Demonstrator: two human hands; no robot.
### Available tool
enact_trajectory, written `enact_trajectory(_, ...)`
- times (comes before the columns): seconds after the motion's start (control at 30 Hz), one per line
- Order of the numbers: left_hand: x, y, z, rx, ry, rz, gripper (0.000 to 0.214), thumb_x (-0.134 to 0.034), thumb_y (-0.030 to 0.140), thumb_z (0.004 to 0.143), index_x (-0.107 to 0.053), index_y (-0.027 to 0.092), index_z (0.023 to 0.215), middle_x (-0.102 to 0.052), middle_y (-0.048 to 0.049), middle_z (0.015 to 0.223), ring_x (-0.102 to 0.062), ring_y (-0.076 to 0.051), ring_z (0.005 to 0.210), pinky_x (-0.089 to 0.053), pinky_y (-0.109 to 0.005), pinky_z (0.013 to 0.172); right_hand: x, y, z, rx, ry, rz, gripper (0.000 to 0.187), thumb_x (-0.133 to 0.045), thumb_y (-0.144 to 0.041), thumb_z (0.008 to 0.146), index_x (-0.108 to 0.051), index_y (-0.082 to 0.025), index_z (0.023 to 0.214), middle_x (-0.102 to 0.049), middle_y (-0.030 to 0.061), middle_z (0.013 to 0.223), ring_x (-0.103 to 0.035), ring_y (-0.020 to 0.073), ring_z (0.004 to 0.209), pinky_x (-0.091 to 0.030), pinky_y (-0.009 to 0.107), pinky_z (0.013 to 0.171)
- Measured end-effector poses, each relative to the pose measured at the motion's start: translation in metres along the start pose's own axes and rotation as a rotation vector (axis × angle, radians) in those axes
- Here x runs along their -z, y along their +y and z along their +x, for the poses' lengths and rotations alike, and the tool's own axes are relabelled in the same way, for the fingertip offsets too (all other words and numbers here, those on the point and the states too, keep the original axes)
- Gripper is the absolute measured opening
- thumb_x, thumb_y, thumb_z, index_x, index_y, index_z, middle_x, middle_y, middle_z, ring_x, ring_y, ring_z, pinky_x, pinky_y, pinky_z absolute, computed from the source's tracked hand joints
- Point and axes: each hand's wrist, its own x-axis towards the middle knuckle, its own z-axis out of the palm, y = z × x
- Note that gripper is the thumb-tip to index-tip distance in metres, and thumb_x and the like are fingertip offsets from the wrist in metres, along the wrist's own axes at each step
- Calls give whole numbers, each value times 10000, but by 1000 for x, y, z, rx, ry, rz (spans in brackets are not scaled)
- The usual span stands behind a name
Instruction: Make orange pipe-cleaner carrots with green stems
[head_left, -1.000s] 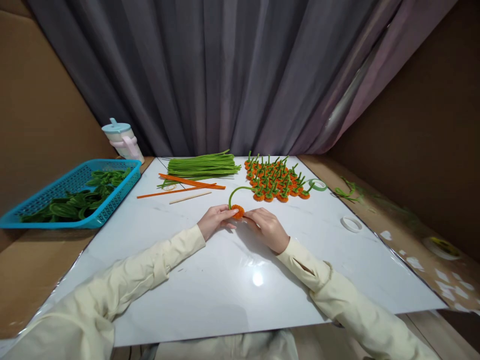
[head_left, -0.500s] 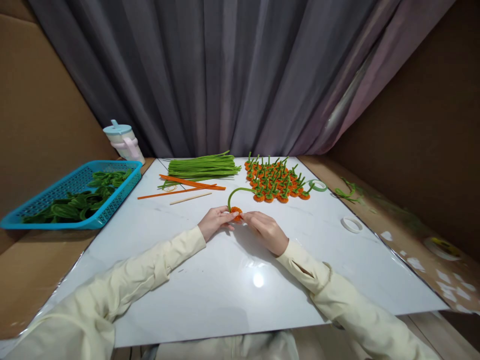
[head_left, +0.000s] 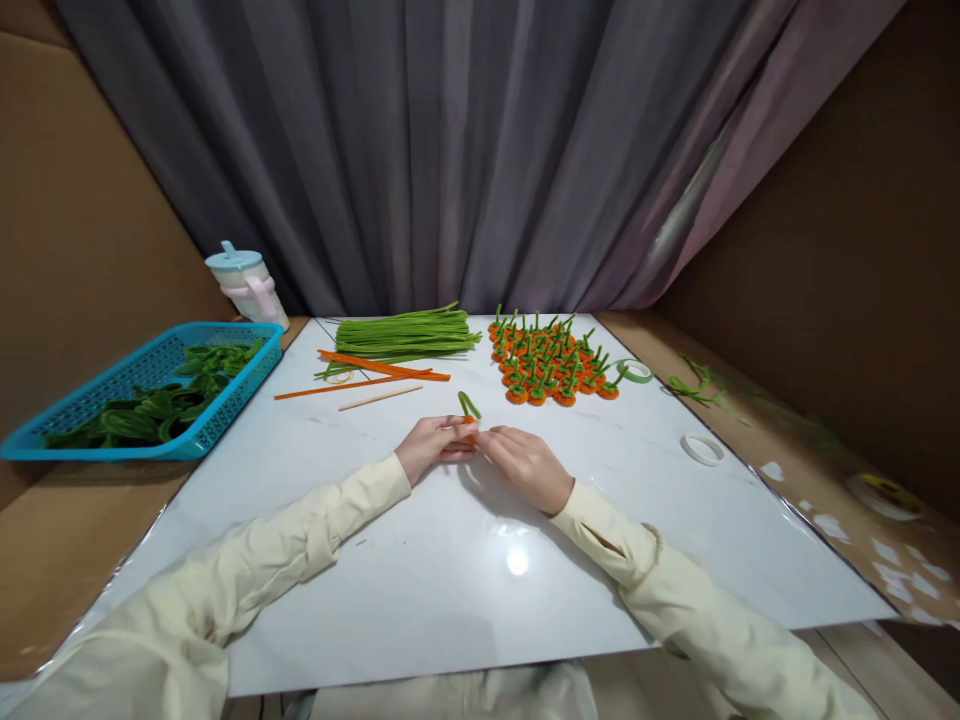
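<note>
A small orange pipe-cleaner coil [head_left: 469,420] is pinched in my left hand [head_left: 435,442], its sides mostly covered by the fingers. From its top rises a green pipe cleaner [head_left: 466,402], bent over into a narrow loop that leans right. My right hand [head_left: 527,465] meets the coil from the right, thumb and fingertips pressed together. Whatever those right fingertips grip is hidden. Both hands are just above the white tabletop [head_left: 420,580]. Beyond the right hand stand several rows of orange coils with green stems [head_left: 551,365].
Behind my hands lie a bundle of green pipe cleaners [head_left: 405,333], orange pipe cleaners [head_left: 382,367] and a thin wooden stick [head_left: 381,398]. A blue basket [head_left: 202,437] of green leaf shapes and a lidded cup [head_left: 246,285] are left. Green tape [head_left: 636,371] and white tape [head_left: 703,449] lie right.
The green pipe cleaner, which arched widely to the right, now shows as a short, tight loop above the coil. The coil has turned and is more covered by my fingers.
</note>
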Motion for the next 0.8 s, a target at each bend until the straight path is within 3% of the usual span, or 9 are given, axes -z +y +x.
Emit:
enact_trajectory(0.13,1,1,1,-27,-3,-15,325,-758,270,619,-652,111,881,-698,-86,830,-668,-181,782,-532,-276,764,-3,6,-3,-227,82,243,163,-407,-163,906,-500,-168,1040,-628,67,850,-604,162,766,-506,276,663)
enact_trajectory(0.23,1,0,1,-43,1,-15,312,-753,242,612,-659,105,876,-695,-82,819,-666,-194,791,-538,-277,748,-4,8,-5,-236,71,346,168,-391,-136,902,-500,-190,1018,-622,62,905,-599,159,830,-500,282,722)
enact_trajectory(0.4,1,-4,1,-60,-14,-5,359,-770,207,571,-663,102,897,-688,-80,865,-660,-196,795,-543,-272,732,-5,6,-6,-245,4,373,170,-390,-105,879,-511,-172,978,-616,74,867,-596,167,778,-496,287,684)
enact_trajectory(0.6,5,-1,1,-56,-98,-54,412,-761,173,577,-645,111,967,-687,-75,888,-662,-205,813,-540,-307,771,4,7,-2,-272,55,430,161,-407,-97,849,-514,-178,937,-613,75,875,-587,166,800,-481,281,704)
enact_trajectory(0.8,7,1,-2,-123,-196,-80,390,-757,157,608,-638,123,977,-689,-68,880,-654,-203,847,-519,-340,836,13,5,4,-506,79,706,86,-507,-157,797,-522,-173,881,-608,32,758,-581,143,691,-478,272,656)
